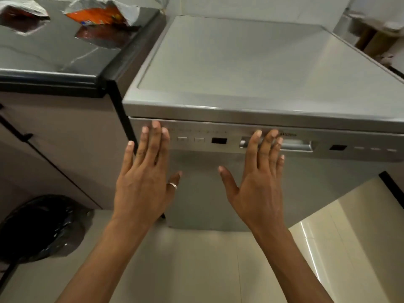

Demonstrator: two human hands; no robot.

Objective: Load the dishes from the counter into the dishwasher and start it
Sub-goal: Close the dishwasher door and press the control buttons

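**Both hands flat at the shut dishwasher door**

At the lower left, one black bin bag (41, 226) sits on the tiled floor (196, 270), close to the cabinet front. Above it the dark surface (54, 62) carries two torn packets, a grey packet (21, 12) at the far left and an orange packet (102, 16) further right. The black corner edge of the surface comes just beside the dishwasher (262, 62), with only a thin gap between them. In front of the dishwasher door there is open floor, and more tile shows at its right side.

The door is shut. Its control strip (236, 132) shows two small buttons (182, 139), two dark displays (219, 140) and one recessed handle (295, 146) between the displays.

The left hand (142, 182) has straight, spread fingers, so the grip is wide and holds nothing. Its fingertips lie over the left end of the control strip, and one ring (172, 185) is on the thumb. The right hand (260, 182) is also wide and holds nothing, and its fingertips reach the left end of the handle. I cannot tell if the palms touch the door.
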